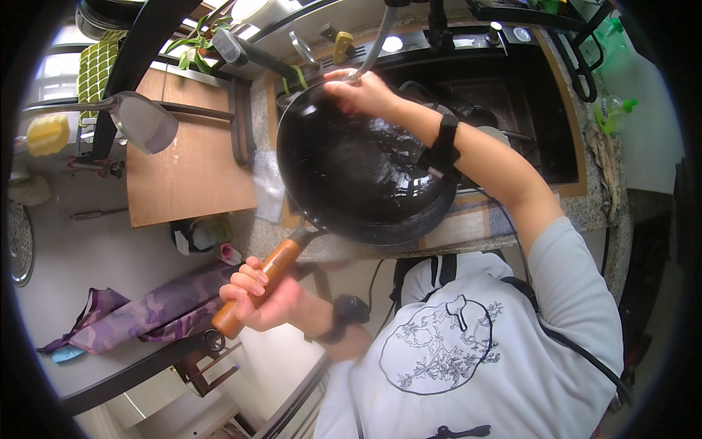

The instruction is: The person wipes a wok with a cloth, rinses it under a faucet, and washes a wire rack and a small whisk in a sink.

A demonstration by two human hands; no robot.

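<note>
My left hand (258, 299) is wrapped around the wooden handle (282, 258) of a black wok (351, 159). The wok is held over the front edge of a dark sink (537, 110), its inside wet and glossy with water. At the wok's far rim, my right hand (362, 96) has its fingers closed around the lower end of a grey faucet spout (381, 33). Some of those fingers are blurred, and the inside of the grip is hidden. My right forearm crosses above the wok and covers part of its right side.
A wooden board (186, 142) stands to the left, with a metal spatula (143, 122) hanging before it. A yellow-handled tool (343, 46) is behind the sink. A green-capped bottle (611, 112) sits at right. A folded camouflage umbrella (148, 313) hangs at lower left.
</note>
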